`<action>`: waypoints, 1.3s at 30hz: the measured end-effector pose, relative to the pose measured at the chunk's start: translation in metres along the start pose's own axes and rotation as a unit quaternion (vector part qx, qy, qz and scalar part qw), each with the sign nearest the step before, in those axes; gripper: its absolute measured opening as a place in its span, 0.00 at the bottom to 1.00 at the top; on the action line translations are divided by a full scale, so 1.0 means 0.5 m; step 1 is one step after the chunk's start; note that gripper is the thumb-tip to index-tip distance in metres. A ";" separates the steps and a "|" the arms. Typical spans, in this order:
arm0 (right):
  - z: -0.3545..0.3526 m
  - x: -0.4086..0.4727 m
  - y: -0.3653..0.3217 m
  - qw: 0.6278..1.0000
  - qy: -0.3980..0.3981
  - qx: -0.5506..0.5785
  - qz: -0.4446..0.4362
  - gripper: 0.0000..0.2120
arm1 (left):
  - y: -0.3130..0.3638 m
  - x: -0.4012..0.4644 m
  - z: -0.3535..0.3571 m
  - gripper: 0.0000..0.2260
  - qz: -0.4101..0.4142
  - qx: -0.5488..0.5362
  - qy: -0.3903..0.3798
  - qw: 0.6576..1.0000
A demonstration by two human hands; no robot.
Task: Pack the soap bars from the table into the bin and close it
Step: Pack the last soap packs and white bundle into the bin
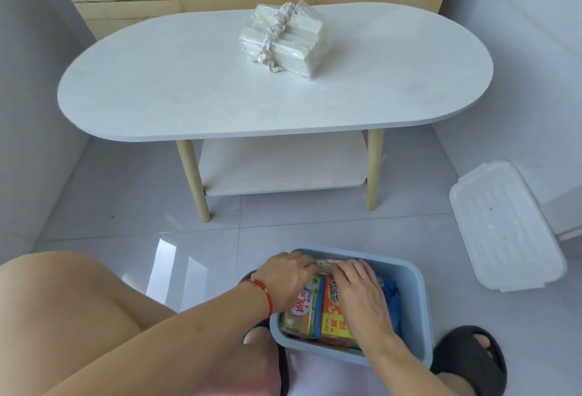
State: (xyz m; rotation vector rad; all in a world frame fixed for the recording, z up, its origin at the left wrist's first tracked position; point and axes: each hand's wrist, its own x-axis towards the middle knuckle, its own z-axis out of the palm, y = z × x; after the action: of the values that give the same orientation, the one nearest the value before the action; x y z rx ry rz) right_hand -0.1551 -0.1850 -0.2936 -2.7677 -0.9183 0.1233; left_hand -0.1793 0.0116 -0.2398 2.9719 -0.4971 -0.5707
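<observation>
So both hands are down inside the blue bin (412, 285) on the floor, right between the person's feet in black slippers (472, 358). The left hand (288, 279) — red string bracelet (266, 293) on that wrist — and the right hand (359, 291) meet at the far end of the bin, fingers curled on a pale wrapped soap bundle (327, 265) that's mostly hidden under them. Below the hands you can see two boxed soap packs, a green-and-white one (304, 310) and an orange-yellow one (333, 313) side by side, with something blue (392, 298) tucked along the right wall.

Up on the white oval tabletop (189, 87) there's one more bundle of plastic-wrapped soap bars (285, 39), tied with a twisted strip, sitting toward the back edge. The white lid (504, 225) is off — it's lying on the floor tiles to the right of the bin, well apart from it.
</observation>
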 end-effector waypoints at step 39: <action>-0.568 0.542 -0.138 0.989 0.090 -0.010 0.119 0.38 | -0.152 0.051 -0.537 0.13 -0.302 -0.189 0.295 0.887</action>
State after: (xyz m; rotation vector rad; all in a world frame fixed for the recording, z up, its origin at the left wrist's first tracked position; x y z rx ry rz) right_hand 0.0644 -0.0211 -0.0039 -2.8399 -0.5462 -0.0956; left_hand -0.0342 0.0784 -0.0093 2.6604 0.5432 0.2185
